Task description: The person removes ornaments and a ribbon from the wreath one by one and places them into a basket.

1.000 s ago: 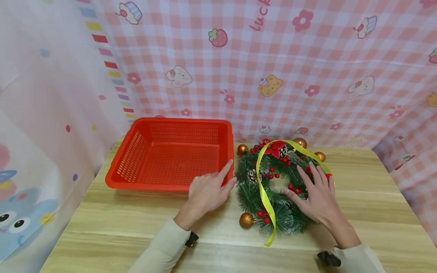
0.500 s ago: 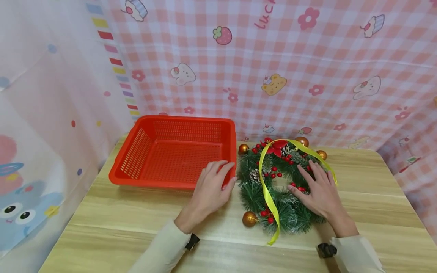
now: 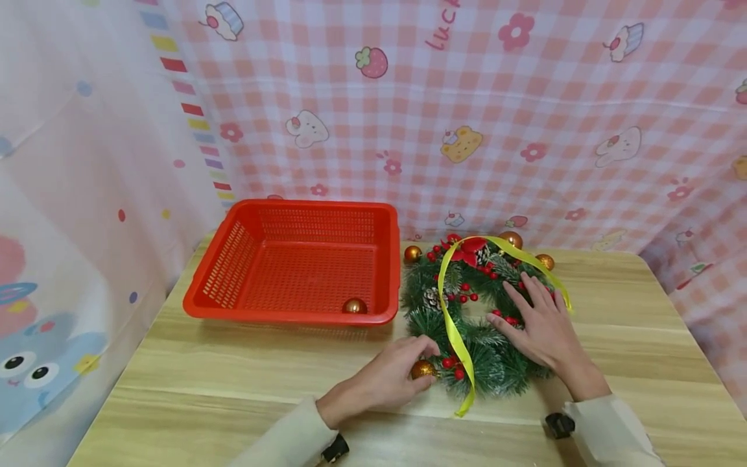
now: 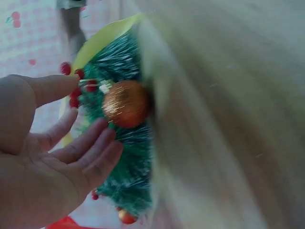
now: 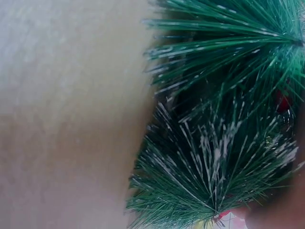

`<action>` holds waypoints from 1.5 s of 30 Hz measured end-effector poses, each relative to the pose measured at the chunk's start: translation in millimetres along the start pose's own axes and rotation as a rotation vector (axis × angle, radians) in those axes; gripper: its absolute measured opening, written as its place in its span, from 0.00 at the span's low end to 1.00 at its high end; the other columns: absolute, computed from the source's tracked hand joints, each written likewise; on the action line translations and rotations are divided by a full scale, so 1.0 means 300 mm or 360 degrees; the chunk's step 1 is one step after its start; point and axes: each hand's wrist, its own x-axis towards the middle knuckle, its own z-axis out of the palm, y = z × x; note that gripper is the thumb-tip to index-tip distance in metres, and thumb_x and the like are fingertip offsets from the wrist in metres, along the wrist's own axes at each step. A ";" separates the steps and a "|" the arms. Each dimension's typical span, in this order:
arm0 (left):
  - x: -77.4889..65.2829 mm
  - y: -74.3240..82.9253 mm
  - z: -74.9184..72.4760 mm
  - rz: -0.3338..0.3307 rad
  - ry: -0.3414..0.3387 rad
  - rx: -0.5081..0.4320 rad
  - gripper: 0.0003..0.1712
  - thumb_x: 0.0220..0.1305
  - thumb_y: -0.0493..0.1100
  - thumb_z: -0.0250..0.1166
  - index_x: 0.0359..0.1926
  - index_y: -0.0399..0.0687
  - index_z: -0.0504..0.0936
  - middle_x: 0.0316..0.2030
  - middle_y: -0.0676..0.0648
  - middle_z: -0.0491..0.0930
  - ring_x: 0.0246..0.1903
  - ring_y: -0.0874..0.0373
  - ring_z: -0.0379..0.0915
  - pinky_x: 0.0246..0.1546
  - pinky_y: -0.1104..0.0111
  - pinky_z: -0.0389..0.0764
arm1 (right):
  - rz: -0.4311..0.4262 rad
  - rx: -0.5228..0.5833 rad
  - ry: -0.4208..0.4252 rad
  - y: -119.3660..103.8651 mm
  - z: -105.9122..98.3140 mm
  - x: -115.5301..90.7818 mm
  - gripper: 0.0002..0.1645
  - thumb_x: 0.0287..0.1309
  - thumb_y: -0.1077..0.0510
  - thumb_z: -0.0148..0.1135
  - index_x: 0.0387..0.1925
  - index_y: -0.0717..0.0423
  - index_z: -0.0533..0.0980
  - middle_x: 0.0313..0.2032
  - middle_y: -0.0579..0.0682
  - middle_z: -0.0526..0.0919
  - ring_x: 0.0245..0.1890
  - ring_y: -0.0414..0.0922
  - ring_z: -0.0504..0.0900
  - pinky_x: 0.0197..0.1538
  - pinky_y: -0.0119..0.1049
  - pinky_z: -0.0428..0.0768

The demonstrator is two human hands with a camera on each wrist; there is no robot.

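A green wreath (image 3: 484, 363) lies on the table, decorated with red berries, pinecones, a red flower and a yellow ribbon (image 3: 457, 337). My left hand (image 3: 393, 373) is at the wreath's near left edge, thumb and fingers spread around a glittery gold Christmas ball (image 4: 127, 104) without closing on it. My right hand (image 3: 545, 331) rests with spread fingers on the wreath's right side; the right wrist view shows mostly pine needles (image 5: 214, 143). Another gold ball (image 3: 354, 306) lies inside the red basket (image 3: 292, 316), at its near right corner.
The perforated red basket stands left of the wreath. More gold balls sit round the wreath's far edge: one at the left (image 3: 412, 253), one at the back (image 3: 511, 240) and one at the right (image 3: 545, 261). A pink checked curtain (image 3: 362, 155) hangs behind the table.
A gold ball now lies in the basket. My left hand has gone from the basket's right rim down and right to the wreath's near ball. My right hand stays on the wreath.
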 end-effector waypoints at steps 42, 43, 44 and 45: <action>-0.016 0.021 0.027 0.0010 0.0072 -0.0430 0.25 0.63 0.41 0.69 0.59 0.49 0.71 0.43 0.54 0.79 0.44 0.68 0.75 0.45 0.76 0.78 | 0.0025 0.0050 -0.0045 -0.004 -0.002 0.004 0.49 0.63 0.30 0.54 0.72 0.61 0.62 0.74 0.68 0.52 0.74 0.67 0.48 0.68 0.72 0.42; -0.016 0.023 0.027 0.0006 0.0071 -0.0433 0.25 0.63 0.41 0.69 0.59 0.49 0.71 0.43 0.54 0.79 0.44 0.68 0.75 0.45 0.76 0.78 | 0.0024 0.0052 -0.0043 -0.004 -0.002 0.003 0.49 0.63 0.30 0.54 0.72 0.61 0.62 0.74 0.68 0.52 0.74 0.67 0.48 0.68 0.72 0.42; -0.016 0.025 0.027 0.0003 0.0068 -0.0436 0.25 0.63 0.41 0.69 0.59 0.49 0.71 0.44 0.54 0.79 0.44 0.68 0.75 0.45 0.76 0.78 | 0.0023 0.0054 -0.0042 -0.004 -0.002 0.002 0.49 0.63 0.30 0.54 0.72 0.61 0.62 0.74 0.68 0.52 0.74 0.67 0.48 0.68 0.72 0.42; -0.016 0.027 0.027 0.0001 0.0064 -0.0439 0.25 0.63 0.41 0.69 0.59 0.49 0.71 0.44 0.54 0.79 0.45 0.68 0.75 0.45 0.76 0.78 | 0.0022 0.0055 -0.0040 -0.004 -0.001 0.001 0.49 0.63 0.31 0.54 0.72 0.61 0.62 0.74 0.68 0.52 0.73 0.67 0.49 0.68 0.72 0.42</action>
